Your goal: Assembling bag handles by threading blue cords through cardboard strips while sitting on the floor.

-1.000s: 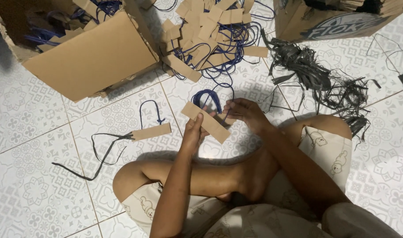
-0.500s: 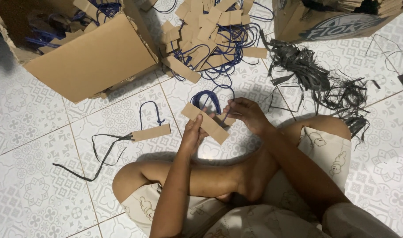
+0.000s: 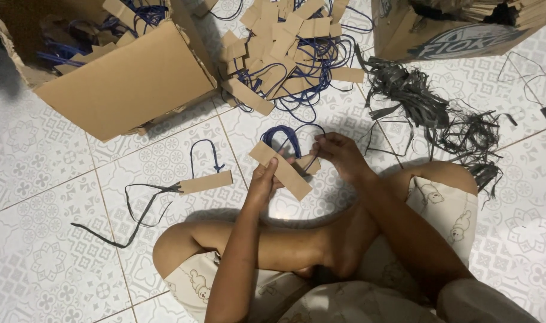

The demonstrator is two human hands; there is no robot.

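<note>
I sit cross-legged on a patterned white tile floor. My left hand [image 3: 264,179] grips a brown cardboard strip [image 3: 282,170] held at a slant above the floor. My right hand [image 3: 340,154] pinches the far end of a blue cord loop [image 3: 283,136] that rises from behind the strip. A second cardboard piece [image 3: 309,164] shows between the two hands. Another strip [image 3: 205,182] with a blue loop and black cords lies on the floor to the left of my left hand.
A heap of cardboard strips with blue cords [image 3: 285,48] lies ahead. An open cardboard box [image 3: 123,78] stands at the far left, another box [image 3: 458,30] at the far right. A tangle of black cords [image 3: 440,113] spreads on the right. My bent knees [image 3: 183,251] fill the foreground.
</note>
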